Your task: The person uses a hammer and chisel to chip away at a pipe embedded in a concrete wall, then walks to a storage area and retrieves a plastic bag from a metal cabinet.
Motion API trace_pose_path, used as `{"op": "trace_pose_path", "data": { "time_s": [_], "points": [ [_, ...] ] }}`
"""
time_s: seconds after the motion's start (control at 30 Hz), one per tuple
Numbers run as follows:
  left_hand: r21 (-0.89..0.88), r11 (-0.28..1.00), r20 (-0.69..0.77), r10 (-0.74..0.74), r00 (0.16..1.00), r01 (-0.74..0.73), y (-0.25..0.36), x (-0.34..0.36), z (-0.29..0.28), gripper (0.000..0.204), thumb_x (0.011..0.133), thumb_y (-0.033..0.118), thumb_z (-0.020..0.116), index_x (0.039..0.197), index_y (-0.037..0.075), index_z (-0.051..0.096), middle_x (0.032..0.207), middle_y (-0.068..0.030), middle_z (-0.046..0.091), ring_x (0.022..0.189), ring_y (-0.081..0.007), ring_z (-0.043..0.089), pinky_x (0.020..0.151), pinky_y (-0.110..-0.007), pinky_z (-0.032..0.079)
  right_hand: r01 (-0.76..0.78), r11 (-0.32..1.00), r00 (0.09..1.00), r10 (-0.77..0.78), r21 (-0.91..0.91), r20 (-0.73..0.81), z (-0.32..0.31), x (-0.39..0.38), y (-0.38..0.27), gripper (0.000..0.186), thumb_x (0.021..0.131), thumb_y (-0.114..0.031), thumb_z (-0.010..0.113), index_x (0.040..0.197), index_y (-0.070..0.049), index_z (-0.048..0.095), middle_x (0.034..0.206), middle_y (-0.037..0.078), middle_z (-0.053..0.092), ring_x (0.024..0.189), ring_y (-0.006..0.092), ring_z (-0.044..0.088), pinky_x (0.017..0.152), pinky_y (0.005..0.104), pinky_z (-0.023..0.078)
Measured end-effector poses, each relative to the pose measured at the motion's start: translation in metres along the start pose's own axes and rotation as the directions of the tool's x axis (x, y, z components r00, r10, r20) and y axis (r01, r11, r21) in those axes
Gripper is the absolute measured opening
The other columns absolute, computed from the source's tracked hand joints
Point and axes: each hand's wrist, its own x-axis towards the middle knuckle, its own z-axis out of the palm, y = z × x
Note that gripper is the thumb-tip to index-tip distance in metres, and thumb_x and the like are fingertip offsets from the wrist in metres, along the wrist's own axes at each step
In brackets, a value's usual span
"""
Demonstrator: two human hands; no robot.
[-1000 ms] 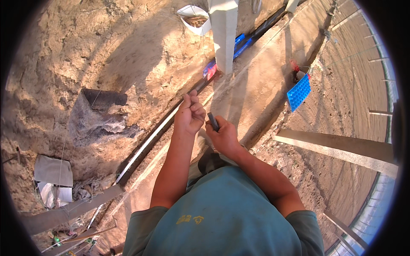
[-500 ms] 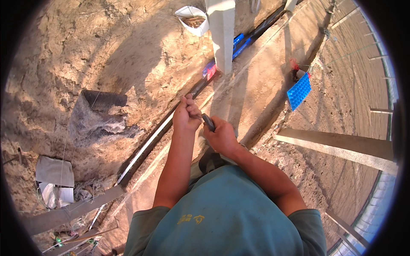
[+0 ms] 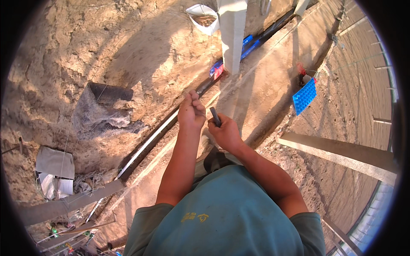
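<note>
Dark rod, mid-frame, is clamped in the right hand, presumably leaving its tip free; the left hand curls beside it, whether around anything I cannot tell. Upper centre, 1 white bag gapes, likely containing loose brown sticks.
</note>
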Motion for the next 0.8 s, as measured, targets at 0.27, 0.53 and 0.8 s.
{"op": "trace_pose_path", "data": {
  "time_s": [0.27, 0.53, 0.8],
  "points": [
    [0.177, 0.983, -0.031, -0.036, 0.999, 0.041, -0.02, -0.033, 0.012, 0.027, 0.11, 0.029, 0.053, 0.127, 0.01, 0.062, 0.102, 0.0009, 0.071, 0.078, -0.0091, 0.064, 0.065, -0.029, 0.058, -0.087, 0.978, 0.994, 0.098, 0.189, -0.052, 0.002, -0.002, 0.026, 0.011, 0.094, -0.012, 0.069, 0.096, -0.001, 0.067, 0.072, 0.0, 0.06, 0.065, 0.0064, 0.052, 0.059, 0.0269, 0.044],
    [0.396, 0.915, 0.036, 0.069, 0.997, -0.077, -0.02, -0.044, 0.03, 0.025, 0.109, 0.025, 0.055, 0.124, 0.007, 0.064, 0.087, 0.0011, 0.067, 0.065, -0.0071, 0.057, 0.055, -0.025, 0.049, 0.022, 1.0, 0.999, -0.022, 0.006, -0.042, -0.004, -0.005, 0.029, 0.019, 0.095, -0.019, 0.068, 0.095, 0.0, 0.067, 0.07, 0.008, 0.063, 0.064, 0.0157, 0.058, 0.061, 0.0348, 0.047],
    [0.451, 0.887, 0.218, -0.005, 0.976, -0.096, 0.019, -0.053, 0.036, 0.024, 0.11, 0.02, 0.052, 0.119, 0.003, 0.066, 0.076, 0.0, 0.06, 0.05, -0.0046, 0.041, 0.043, -0.021, 0.031, -0.522, 0.581, 0.852, 0.385, 0.625, 0.354, -0.061, 0.01, 0.014, 0.035, 0.096, -0.013, 0.065, 0.128, -0.002, 0.056, 0.09, 0.01, 0.068, 0.069, 0.019, 0.066, 0.064, 0.037, 0.058]
  ]
}}
